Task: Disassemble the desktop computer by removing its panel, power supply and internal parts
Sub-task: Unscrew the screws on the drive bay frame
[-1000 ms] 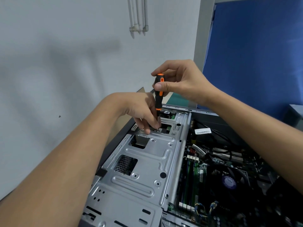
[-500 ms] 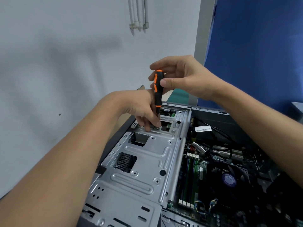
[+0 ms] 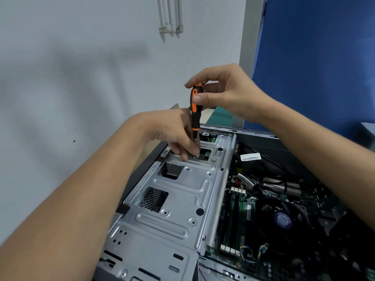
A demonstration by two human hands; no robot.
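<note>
An open desktop case [image 3: 261,134] lies on its side. A silver metal drive cage [image 3: 182,199] covers its left half. A black and orange screwdriver [image 3: 194,112] stands upright, its tip at a screw [image 3: 194,156] near the cage's far end. My right hand [image 3: 225,92] pinches the top of the handle with thumb and fingers. My left hand [image 3: 178,134] reaches down beside the shaft, with its fingertips on the cage around the screw. The shaft's lower end is partly hidden by those fingers.
The motherboard [image 3: 247,211] with memory sticks [image 3: 235,218], a CPU cooler fan [image 3: 283,220] and black cables [image 3: 274,177] fills the case's right half. A grey wall stands at left, a blue panel [image 3: 314,57] behind at right, and a green mat [image 3: 221,116] beyond the case.
My right hand has shifted its grip around the screwdriver handle, as in turning it, and sits slightly higher in view. My left hand stays by the screw.
</note>
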